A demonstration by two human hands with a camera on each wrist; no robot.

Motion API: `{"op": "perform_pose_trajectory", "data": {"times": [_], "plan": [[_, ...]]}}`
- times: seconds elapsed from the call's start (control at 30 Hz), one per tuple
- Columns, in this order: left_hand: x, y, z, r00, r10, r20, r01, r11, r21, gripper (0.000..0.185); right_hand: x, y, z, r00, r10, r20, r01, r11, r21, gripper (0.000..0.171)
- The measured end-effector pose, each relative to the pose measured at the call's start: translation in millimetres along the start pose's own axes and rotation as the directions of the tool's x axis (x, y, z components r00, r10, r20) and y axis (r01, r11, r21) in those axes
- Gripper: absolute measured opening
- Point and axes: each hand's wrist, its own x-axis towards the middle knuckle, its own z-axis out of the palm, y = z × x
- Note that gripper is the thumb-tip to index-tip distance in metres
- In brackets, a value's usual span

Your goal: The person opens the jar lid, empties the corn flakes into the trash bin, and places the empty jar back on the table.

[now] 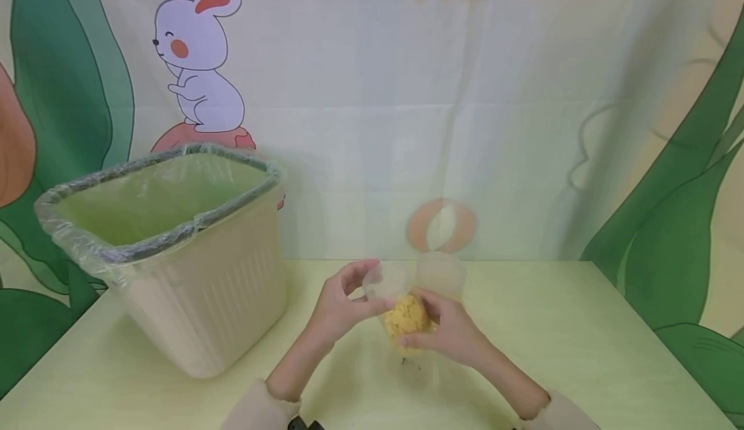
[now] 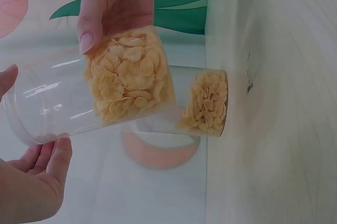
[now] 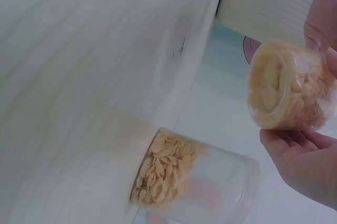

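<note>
Yellow flakes [image 2: 131, 71] fill the base end of a clear jar [image 2: 63, 103] held tilted above the worktop [image 1: 552, 352], the left hand [image 1: 340, 307] clasping its rim end between thumb and fingers while the right hand [image 1: 456, 332] grips the flake-filled end. To handle it well, let the right hand bear the weight, hold the rim higher than the base so the contents stay low, and press the smooth wall only lightly. Farther back, a second jar [image 1: 442, 272] stands upright near the printed backdrop [image 1: 372, 126], so movements should stay well clear of it.
</note>
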Motion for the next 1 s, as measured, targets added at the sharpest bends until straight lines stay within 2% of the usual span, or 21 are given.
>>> {"op": "perform_pose_trajectory", "data": {"times": [0.4,0.73,1.0], "plan": [[-8.5,1.9,2.3,0.999,0.003,0.040,-0.002,1.000,-0.028,0.064,-8.1,-3.8,-3.1,1.000,0.006,0.025,-0.005,0.999,-0.050,0.064],[-12.3,3.6,-1.2,0.986,0.045,0.159,-0.032,0.996,-0.081,0.069,-11.7,-8.0,-5.7,0.998,0.008,0.067,-0.006,1.000,-0.029,0.061],[-14.6,3.5,-0.9,0.986,0.045,0.159,-0.031,0.995,-0.090,0.068,-14.0,-11.0,-6.2,0.999,-0.018,0.050,0.023,0.995,-0.095,0.064]]}}
